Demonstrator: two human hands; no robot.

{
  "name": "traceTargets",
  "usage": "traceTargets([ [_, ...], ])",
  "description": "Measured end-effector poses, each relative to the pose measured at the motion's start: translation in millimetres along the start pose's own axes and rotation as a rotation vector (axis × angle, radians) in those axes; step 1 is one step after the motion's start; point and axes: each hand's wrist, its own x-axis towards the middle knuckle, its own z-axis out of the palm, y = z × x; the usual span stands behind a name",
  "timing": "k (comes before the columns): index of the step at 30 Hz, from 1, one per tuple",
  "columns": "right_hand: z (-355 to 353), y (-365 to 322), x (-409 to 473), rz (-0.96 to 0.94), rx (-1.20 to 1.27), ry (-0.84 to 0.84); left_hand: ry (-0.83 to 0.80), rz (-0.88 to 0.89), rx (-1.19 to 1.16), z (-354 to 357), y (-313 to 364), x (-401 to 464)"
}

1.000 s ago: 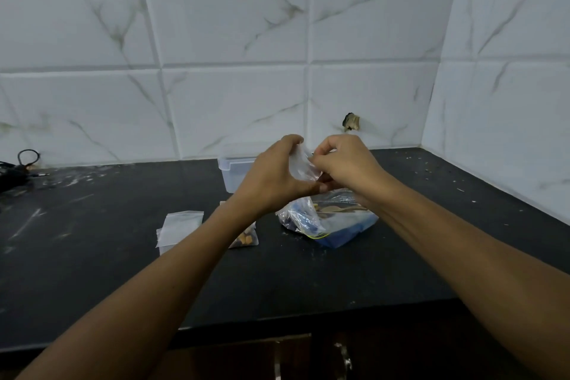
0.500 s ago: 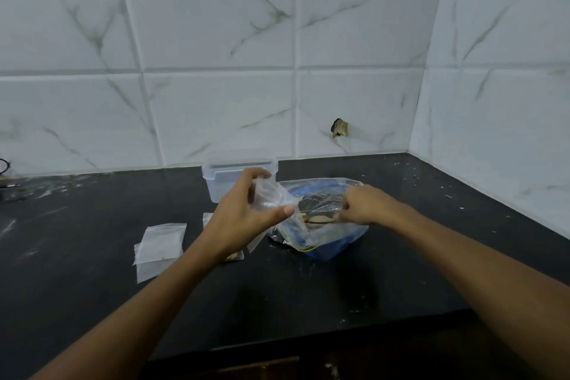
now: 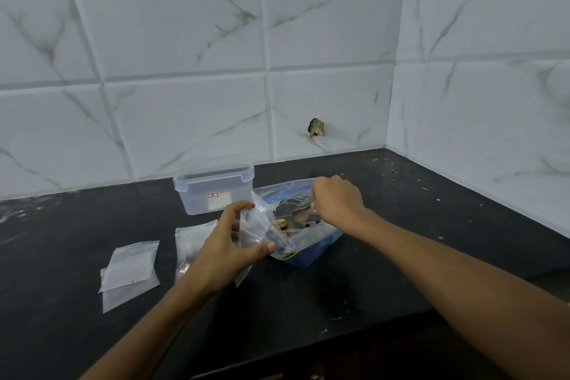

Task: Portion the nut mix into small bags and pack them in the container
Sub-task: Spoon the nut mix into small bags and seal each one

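Observation:
My left hand (image 3: 223, 253) holds a small clear bag (image 3: 257, 225) upright by its side, mouth up, just left of the big nut mix bag (image 3: 308, 251). That big clear bag with blue lining lies open on the black counter, with nuts visible inside. My right hand (image 3: 337, 202) is over its mouth, fingers curled round the handle of a metal spoon (image 3: 300, 213) whose bowl is down among the nuts. The clear plastic container (image 3: 216, 191) stands lidless behind my left hand, against the wall.
Two flat small bags (image 3: 129, 268) lie stacked on the counter (image 3: 308, 296) at the left. Another small bag (image 3: 191, 241) lies partly hidden behind my left hand. Tiled walls close the back and right; the counter's front edge runs near my forearms.
My right hand has let go of the small bag and moved right into the big bag, where it now grips the spoon. My left hand lowered the small bag beside the big bag.

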Motion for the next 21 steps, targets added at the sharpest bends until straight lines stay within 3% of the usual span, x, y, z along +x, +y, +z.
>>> traceTargets([
  [6, 17.7, -2.4, 8.8, 0.086, 0.164, 0.051, 0.03, -0.039, -0.122, 12.4, -7.8, 7.9],
  [14, 31.0, -10.5, 21.8, -0.019, 0.579, -0.383, -0.009, -0.024, -0.234, 19.7, -8.6, 13.7],
  [21, 32.8, -14.5, 37.1, 0.396, 0.937, -0.743, -0.02, -0.016, -0.254, 20.8, -11.7, 13.5],
])
